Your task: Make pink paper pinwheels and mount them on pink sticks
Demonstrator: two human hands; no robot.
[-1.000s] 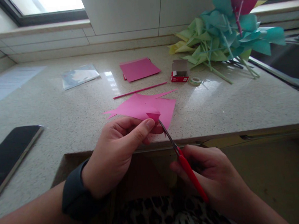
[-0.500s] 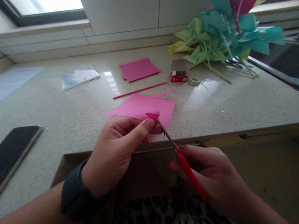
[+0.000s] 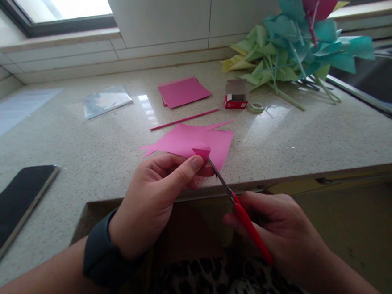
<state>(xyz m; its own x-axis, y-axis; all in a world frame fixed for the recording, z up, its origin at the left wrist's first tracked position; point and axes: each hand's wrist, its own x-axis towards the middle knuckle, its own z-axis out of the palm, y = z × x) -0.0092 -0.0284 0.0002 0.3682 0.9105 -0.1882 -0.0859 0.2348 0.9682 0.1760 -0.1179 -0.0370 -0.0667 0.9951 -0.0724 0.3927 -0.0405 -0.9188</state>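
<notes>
Left hand [image 3: 153, 203] pinches a cut pink sheet [image 3: 189, 143] at its near corner, thumb on top and fingers [image 3: 160, 160] curled beneath. The sheet lies partly on the counter [image 3: 92, 150] near the front edge, its folded tip lifted toward the person.

Right hand [image 3: 282, 230] is clenched around the red handles of the scissors [image 3: 235, 204]. The blades point up and away, and their tips meet the sheet's folded tip just beside the left thumb. The blades look nearly closed; the exact gap cannot be told.

Judgement on the step in hand: the cut is small and runs close to the thumb. It calls for short snips with the blade tips only, the sheet held taut and flat, and the thumb kept back from the blade line. Turning the sheet instead of the scissors would keep the cut straight. A loose hold risks a tear at the fold.

Also on the counter:
- a pink stick [image 3: 184, 119] beyond the sheet
- a stack of pink paper [image 3: 182, 92]
- a small red box [image 3: 235, 95], open
- a tape roll [image 3: 255, 107] beside it
- a heap of paper pinwheels [image 3: 293, 46] at far right
- a phone [image 3: 15, 204] at near left
- a printed page [image 3: 12, 113] and a clear sleeve [image 3: 107, 101] at far left

Writing: the box shows white marks and the page shows lines of print, but neither is legible. No brand can be read.
</notes>
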